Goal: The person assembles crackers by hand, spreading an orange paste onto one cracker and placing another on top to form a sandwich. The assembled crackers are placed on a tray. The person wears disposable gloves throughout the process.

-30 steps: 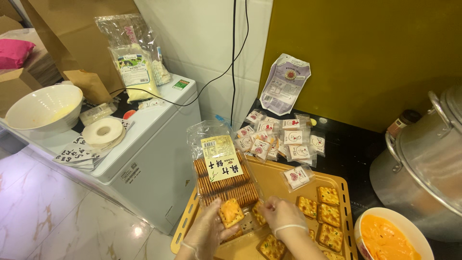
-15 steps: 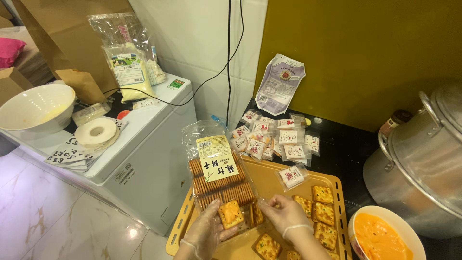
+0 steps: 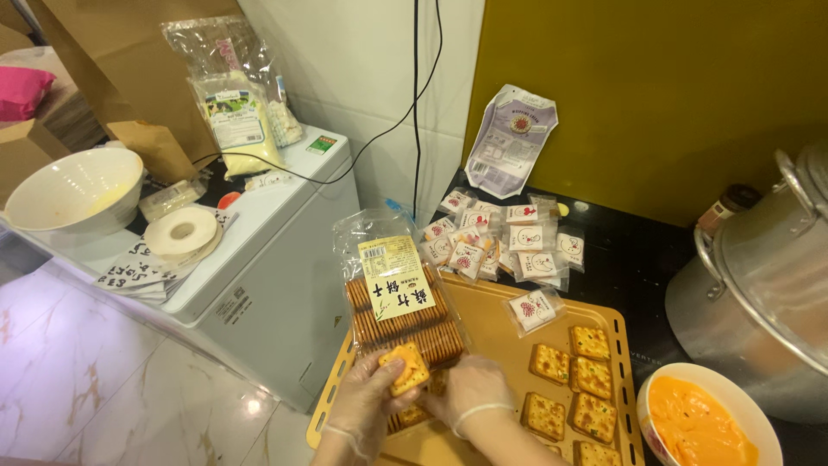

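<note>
— What is your left hand doing?

— Your gloved left hand is closed on a square golden-brown cracker, thumb on its top face, at the near left corner of the perforated orange plastic tray.

— And your right hand?

— Just beside the left one, also in a thin clear glove, fingers curled down over more crackers on the tray. I cannot tell whether it grips one or only rests there.

— Where does the cracker sit against the tray?

— You hold it just above the tray's left part, touching the lower end of the clear plastic packet of stacked crackers with a yellow label, which lies across the tray's left edge.

— What else is around the tray?

— On its right half lie loose square crackers in rows. At its far edge sits a heap of small clear sachets with red-and-white labels, on the black worktop. To the tray's right stands a white bowl of orange cream, and beyond that a large metal pot. Left of the tray is a white chest appliance with a roll of white tape and a white mixing bowl on it.
</note>
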